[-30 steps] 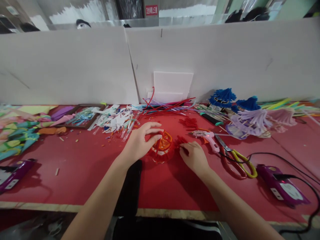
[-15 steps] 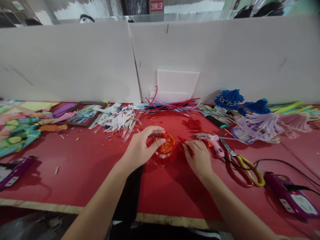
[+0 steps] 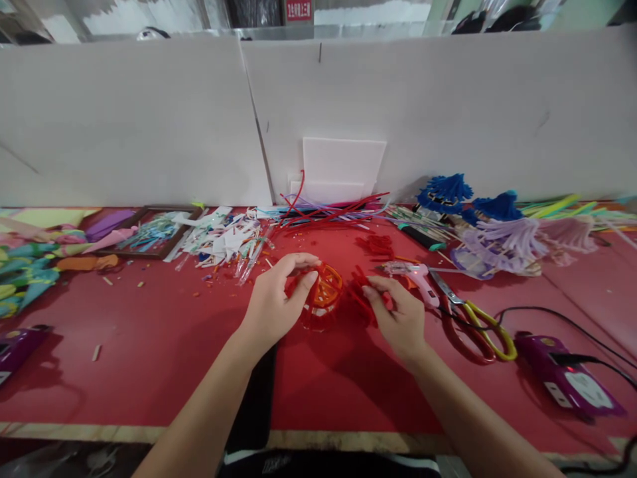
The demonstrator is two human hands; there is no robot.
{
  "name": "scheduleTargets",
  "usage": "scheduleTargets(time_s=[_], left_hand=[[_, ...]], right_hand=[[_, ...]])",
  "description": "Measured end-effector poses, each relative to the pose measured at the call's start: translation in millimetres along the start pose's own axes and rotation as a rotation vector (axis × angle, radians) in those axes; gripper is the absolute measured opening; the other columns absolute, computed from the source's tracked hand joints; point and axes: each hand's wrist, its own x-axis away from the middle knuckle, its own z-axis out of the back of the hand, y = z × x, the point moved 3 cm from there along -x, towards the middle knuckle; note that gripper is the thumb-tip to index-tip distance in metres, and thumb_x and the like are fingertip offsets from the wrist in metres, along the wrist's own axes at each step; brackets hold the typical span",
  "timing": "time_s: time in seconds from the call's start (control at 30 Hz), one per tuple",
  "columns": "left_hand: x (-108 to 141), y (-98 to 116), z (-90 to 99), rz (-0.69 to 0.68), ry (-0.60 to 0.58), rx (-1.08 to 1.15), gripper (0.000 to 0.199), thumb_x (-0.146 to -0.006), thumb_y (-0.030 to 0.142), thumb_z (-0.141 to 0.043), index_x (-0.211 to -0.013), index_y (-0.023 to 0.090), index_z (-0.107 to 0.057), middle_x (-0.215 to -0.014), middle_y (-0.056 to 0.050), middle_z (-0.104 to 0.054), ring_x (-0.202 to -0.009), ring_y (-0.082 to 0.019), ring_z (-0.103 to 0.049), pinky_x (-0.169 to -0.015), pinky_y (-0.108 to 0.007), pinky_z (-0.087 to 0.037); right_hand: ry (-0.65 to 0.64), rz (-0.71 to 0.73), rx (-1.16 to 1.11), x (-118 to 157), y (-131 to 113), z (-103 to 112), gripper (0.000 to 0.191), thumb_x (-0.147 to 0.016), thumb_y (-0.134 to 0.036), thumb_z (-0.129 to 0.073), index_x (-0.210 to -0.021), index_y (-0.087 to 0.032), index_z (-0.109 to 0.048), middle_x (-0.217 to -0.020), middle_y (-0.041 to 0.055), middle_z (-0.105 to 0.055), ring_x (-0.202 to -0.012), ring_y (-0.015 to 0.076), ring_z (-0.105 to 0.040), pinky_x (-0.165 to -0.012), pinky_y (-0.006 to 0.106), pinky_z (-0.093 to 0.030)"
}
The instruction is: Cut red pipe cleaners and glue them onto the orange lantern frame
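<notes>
My left hand [image 3: 280, 295] curves around the left side of a small round piece [image 3: 326, 287], orange and openwork on top with a red, partly clear lower part. Its thumb and fingers rest at the piece's rim. Just to the right, my right hand [image 3: 398, 312] pinches a few short red fuzzy strips [image 3: 361, 295] that look like pipe cleaner pieces. A gap separates the strips from the round piece. More red strips [image 3: 377, 244] lie in a small heap beyond my right hand. A pink glue gun [image 3: 417, 277] lies right beside that hand.
Scissors [image 3: 470, 318] with red and yellow handles lie at right, near a purple power box [image 3: 567, 375] and its black cable. Long pipe cleaners [image 3: 333, 211] lie along the white partition [image 3: 174, 119]. Blue tasselled pieces [image 3: 448, 194] stand back right; paper scraps [image 3: 226, 236] lie left.
My right hand has turned slightly, and the red strips in it now stand up more clearly between the fingers. The left hand stays at the round piece. The whole view has shifted a little.
</notes>
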Motion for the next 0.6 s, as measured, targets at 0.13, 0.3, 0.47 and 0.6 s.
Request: scheduleTargets(time_s=[0.13, 0.3, 0.47, 0.6], left_hand=[[-0.1, 5.1, 5.1, -0.022, 0.089, 0.029, 0.022, -0.087, 0.023, -0.055, -0.108, 0.017, -0.061, -0.111, -0.009, -0.065, -0.1, -0.017, -0.062, -0.087, -0.031, -0.051], [-5.7, 24.4, 9.8, -0.111, -0.062, 0.127, 0.017, -0.083, 0.018, -0.062, -0.1, 0.02, -0.066, -0.093, -0.004, -0.07, -0.084, -0.013, -0.065, -0.075, -0.024, -0.052], [-3.4, 35.4, 16.4, -0.171, -0.016, 0.067, 0.008, -0.083, 0.012, -0.061, -0.084, 0.018, -0.064, -0.079, -0.001, -0.068, -0.074, -0.01, -0.063, -0.071, -0.021, -0.05], [2.1, 31.7, 19.6, -0.14, -0.014, 0.046, 0.008, -0.082, 0.013, -0.062, -0.087, 0.019, -0.061, -0.081, -0.001, -0.067, -0.074, -0.011, -0.063, -0.069, -0.022, -0.051]], right_hand=[[-0.042, -0.042, -0.061, -10.6, -20.6, 9.9, 0.008, -0.086, -0.024, -0.059, -0.09, -0.021, -0.066, -0.08, 0.0024, -0.072, -0.071, 0.0157, -0.068, -0.066, 0.027, -0.055], [-0.157, -0.049, -0.212, -27.2, -52.0, 15.1, 0.009, -0.084, -0.019, -0.059, -0.089, -0.021, -0.066, -0.078, 0.0018, -0.071, -0.068, 0.0136, -0.066, -0.064, 0.025, -0.053], [-0.241, -0.284, -0.465, -34.7, -61.8, 12.0, 0.006, -0.082, -0.022, -0.061, -0.084, -0.019, -0.066, -0.066, 0.0002, -0.069, -0.054, 0.0121, -0.064, -0.049, 0.021, -0.053], [-0.301, -0.41, -0.629, -33.2, -67.6, 8.6, 0.004, -0.08, -0.02, -0.063, -0.083, -0.018, -0.066, -0.059, -0.001, -0.069, -0.044, 0.0111, -0.063, -0.04, 0.018, -0.052]])
